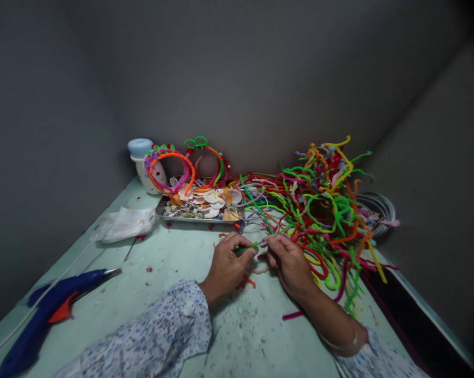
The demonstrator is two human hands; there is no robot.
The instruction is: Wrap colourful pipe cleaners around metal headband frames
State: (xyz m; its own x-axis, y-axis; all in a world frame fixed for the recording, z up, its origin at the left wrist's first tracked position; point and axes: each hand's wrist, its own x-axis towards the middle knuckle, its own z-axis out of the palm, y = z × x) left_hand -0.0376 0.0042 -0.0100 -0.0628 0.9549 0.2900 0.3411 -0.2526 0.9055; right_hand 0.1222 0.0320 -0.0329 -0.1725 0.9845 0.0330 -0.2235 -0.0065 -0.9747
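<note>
Near the middle of the table (174,262), my left hand (229,265) pinches a short green fuzzy stem (242,250) between thumb and fingers. Just to its right, my right hand (290,262) is closed on a thin pale wire (263,243), whose tip meets the end of the green stem. The wire seems to loop up behind the hands toward the tray. Orange fuzzy scraps (246,282) lie below my left hand.
A metal tray (197,220) of shells stands behind my hands, with colourful headbands (171,157) and a blue-lidded container (140,147) at back left. Tangled fuzzy stems (323,210) spread at the right. A blue glue gun (63,294) and plastic bag (128,224) lie left.
</note>
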